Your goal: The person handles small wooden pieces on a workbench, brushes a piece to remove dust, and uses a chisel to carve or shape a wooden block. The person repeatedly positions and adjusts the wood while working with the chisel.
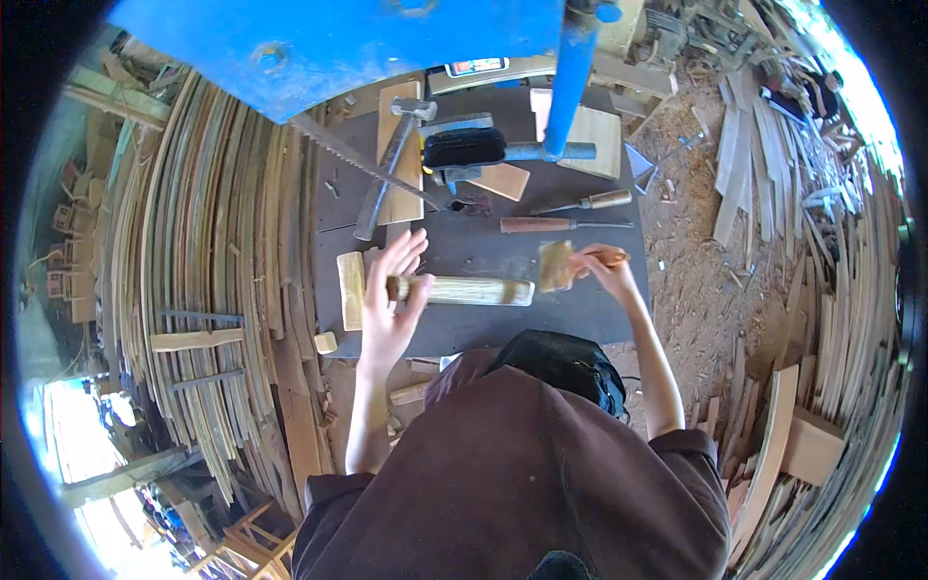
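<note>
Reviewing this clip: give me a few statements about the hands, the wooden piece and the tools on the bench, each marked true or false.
1. The left hand rests on a pale wooden stick lying across the dark bench top. True.
2. The right hand holds a saw. False: it holds a wooden-handled brush at the stick's right end.
3. A hammer lies on the bench beyond the left hand. True.
4. Two long-handled tools lie between the hands and the blue machine. True.
5. The floor on the right is swept clean. False: sawdust and wood offcuts cover it.
</note>
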`<action>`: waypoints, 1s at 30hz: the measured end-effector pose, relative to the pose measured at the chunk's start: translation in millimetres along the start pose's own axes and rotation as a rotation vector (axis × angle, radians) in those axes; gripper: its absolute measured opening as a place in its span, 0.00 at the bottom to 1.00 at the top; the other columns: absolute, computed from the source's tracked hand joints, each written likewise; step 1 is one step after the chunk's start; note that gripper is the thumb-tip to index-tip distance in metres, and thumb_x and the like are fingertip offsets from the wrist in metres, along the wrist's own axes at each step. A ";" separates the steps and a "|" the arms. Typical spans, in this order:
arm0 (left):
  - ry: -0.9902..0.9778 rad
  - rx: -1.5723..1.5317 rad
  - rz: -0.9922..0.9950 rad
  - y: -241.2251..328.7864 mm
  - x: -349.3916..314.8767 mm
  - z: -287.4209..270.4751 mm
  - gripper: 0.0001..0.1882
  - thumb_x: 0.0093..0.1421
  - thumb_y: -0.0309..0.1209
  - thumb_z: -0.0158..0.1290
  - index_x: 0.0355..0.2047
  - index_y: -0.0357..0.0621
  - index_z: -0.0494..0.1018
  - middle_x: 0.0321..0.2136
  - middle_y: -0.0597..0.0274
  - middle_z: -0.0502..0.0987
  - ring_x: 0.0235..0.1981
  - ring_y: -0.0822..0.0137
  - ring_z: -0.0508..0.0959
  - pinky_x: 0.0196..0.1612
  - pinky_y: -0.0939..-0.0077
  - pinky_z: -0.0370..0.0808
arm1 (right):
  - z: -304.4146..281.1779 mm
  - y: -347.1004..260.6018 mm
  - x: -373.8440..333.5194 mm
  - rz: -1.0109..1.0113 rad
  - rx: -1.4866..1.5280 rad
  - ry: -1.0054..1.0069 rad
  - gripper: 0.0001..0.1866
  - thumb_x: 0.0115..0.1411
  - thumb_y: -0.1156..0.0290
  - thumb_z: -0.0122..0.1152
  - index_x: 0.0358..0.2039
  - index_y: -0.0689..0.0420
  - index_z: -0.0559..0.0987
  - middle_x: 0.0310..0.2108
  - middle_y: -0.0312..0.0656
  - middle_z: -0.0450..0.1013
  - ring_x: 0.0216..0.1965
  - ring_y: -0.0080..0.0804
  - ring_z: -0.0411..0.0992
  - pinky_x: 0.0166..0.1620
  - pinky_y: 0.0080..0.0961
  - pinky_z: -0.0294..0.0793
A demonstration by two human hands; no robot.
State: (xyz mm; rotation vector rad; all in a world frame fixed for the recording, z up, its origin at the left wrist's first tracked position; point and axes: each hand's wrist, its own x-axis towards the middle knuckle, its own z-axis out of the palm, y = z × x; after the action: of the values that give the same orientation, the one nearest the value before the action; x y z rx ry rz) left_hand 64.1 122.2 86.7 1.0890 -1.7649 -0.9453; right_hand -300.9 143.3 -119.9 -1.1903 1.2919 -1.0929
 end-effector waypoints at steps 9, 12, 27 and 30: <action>-0.127 0.454 -0.346 25.4 -33.5 -50.1 0.13 0.59 0.36 0.62 0.39 0.40 0.78 0.31 0.53 0.82 0.29 0.63 0.82 0.30 0.73 0.75 | -2.7 -55.1 -15.4 -0.119 0.040 0.150 0.09 0.62 0.76 0.55 0.37 0.65 0.82 0.30 0.42 0.80 0.27 0.25 0.76 0.34 0.21 0.75; 0.060 0.521 -0.429 29.0 -51.4 -71.3 0.08 0.61 0.31 0.59 0.35 0.39 0.81 0.30 0.57 0.83 0.31 0.71 0.82 0.30 0.77 0.74 | 5.1 -58.2 -16.2 -0.073 0.011 0.135 0.09 0.62 0.75 0.56 0.36 0.65 0.82 0.29 0.42 0.80 0.27 0.26 0.76 0.34 0.21 0.74; 0.955 0.784 -0.283 74.1 -46.8 -304.8 0.17 0.64 0.42 0.54 0.37 0.40 0.82 0.19 0.64 0.77 0.15 0.81 0.69 0.16 0.86 0.62 | -1.6 -52.6 -31.2 -0.009 0.117 0.224 0.10 0.62 0.74 0.54 0.36 0.64 0.83 0.29 0.43 0.79 0.26 0.27 0.74 0.37 0.23 0.72; 0.978 0.592 -0.146 12.8 -6.0 -324.4 0.16 0.63 0.39 0.55 0.36 0.37 0.82 0.20 0.64 0.78 0.16 0.79 0.73 0.17 0.86 0.66 | 3.2 -55.0 -29.3 -0.017 0.110 0.226 0.11 0.62 0.73 0.54 0.35 0.64 0.83 0.28 0.42 0.78 0.27 0.27 0.73 0.38 0.22 0.72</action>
State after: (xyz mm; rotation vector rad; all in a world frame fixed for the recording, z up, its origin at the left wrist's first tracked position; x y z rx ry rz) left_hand 358.9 77.8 215.4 1.6817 -1.1283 0.1260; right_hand -294.3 167.1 -62.7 -1.0198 1.3748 -1.3231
